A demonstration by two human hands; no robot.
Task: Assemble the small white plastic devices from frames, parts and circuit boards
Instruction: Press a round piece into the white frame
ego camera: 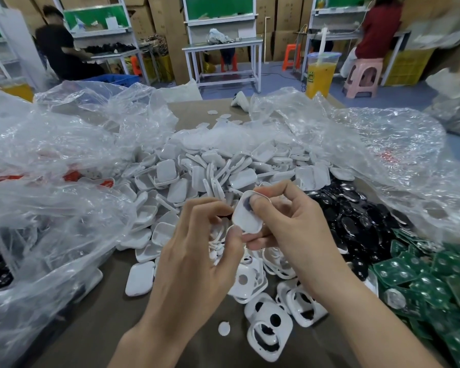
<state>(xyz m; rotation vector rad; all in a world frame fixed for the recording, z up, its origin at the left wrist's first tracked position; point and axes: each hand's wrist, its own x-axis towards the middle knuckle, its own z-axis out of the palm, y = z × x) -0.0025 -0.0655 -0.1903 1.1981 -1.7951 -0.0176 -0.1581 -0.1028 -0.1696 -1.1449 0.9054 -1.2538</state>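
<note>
Both hands meet at the middle of the view around one white shell (247, 217), held up off the table (112, 314). The left hand (197, 251) pinches the shell's lower edge between thumb and fingertips. The right hand (290, 229) grips its far side, fingers curled underneath and the thumb pressing down near the top, where a dark round spot shows in the shell (a hole or a fitted part, I cannot tell which).

Judging by how things lie, the work is only at its early stage. From the shell, a big heap of loose white covers (210, 171) spreads at 12 o'clock, plainly not yet used. At 3 o'clock lies a mound of black round parts (356, 216), and at 4 o'clock a spread of green circuit boards (422, 274), all loose. At 6 o'clock, close to the person, sit several white frames (268, 325) with round and oval openings; some show dark inside, so they may be partly fitted, but that is a guess. A small white disc (224, 328) lies alone on the table at 7 o'clock.

No stack of clearly finished devices can be made out. What seems left: seat the piece in hand, add a board, close it, then repeat across the heaps.

Crumpled clear bags (51, 160) lie at 9 o'clock, with more at 2 o'clock, and a cup of orange drink (320, 75) stands at 1 o'clock, well apart.
</note>
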